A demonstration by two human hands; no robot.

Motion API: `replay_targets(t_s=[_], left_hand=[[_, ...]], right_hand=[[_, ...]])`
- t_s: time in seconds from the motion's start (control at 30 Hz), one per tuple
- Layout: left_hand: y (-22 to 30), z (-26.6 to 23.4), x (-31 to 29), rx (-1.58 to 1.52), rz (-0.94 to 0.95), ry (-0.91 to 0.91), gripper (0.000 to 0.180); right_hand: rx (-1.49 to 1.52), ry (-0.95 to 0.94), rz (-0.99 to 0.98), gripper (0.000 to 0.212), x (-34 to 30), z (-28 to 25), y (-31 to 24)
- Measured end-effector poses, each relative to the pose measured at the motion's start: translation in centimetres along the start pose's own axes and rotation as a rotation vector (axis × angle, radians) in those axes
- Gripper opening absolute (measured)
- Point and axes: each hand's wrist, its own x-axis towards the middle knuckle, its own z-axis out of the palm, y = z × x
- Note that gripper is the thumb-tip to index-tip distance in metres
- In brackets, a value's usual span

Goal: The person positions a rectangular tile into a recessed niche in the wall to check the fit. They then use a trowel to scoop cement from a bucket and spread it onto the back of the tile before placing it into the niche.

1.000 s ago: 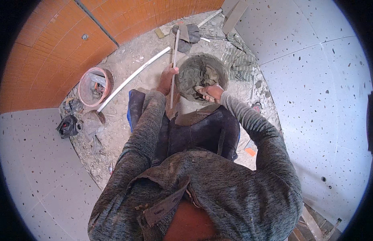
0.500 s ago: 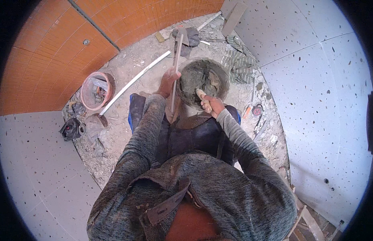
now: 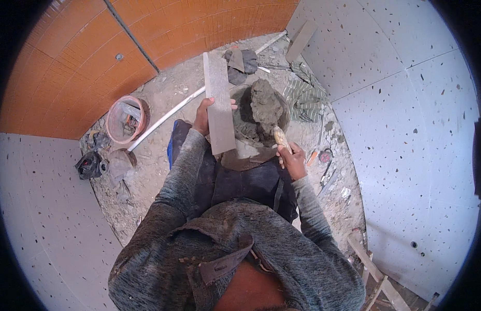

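Note:
In my left hand (image 3: 202,117) is a long, narrow grey tile strip (image 3: 219,111), gripped around its middle, its broad face turned up. My right hand (image 3: 294,160) is closed around the pale handle of a trowel (image 3: 281,138). A thick heap of wet grey mortar (image 3: 266,103) covers the trowel's blade and hides it. The loaded trowel is over a round bucket (image 3: 249,150) between my knees, which has more mortar inside. The strip's right edge overlaps the bucket's left side in view.
A pink bucket (image 3: 112,124) with odds and ends stands at the left, beside a white pipe (image 3: 168,115). Dark bags (image 3: 90,165) lie near it. A striped cloth (image 3: 305,93) and small tools (image 3: 323,155) lie at right. Orange and speckled tiled walls (image 3: 406,135) enclose the rubble floor.
The trowel has come up out of the bucket with a heap of mortar on it. My left hand has turned the tile strip from edge-on to face up and shifted it slightly left.

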Motion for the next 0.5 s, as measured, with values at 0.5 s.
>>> replay_targets(t_s=[0.5], left_hand=[[4.8, 8.2, -4.2, -0.318, -0.116, -0.257, 0.079]], right_hand=[[-0.6, 0.28, -0.884, 0.055, 2.0, 2.7, -4.4]])
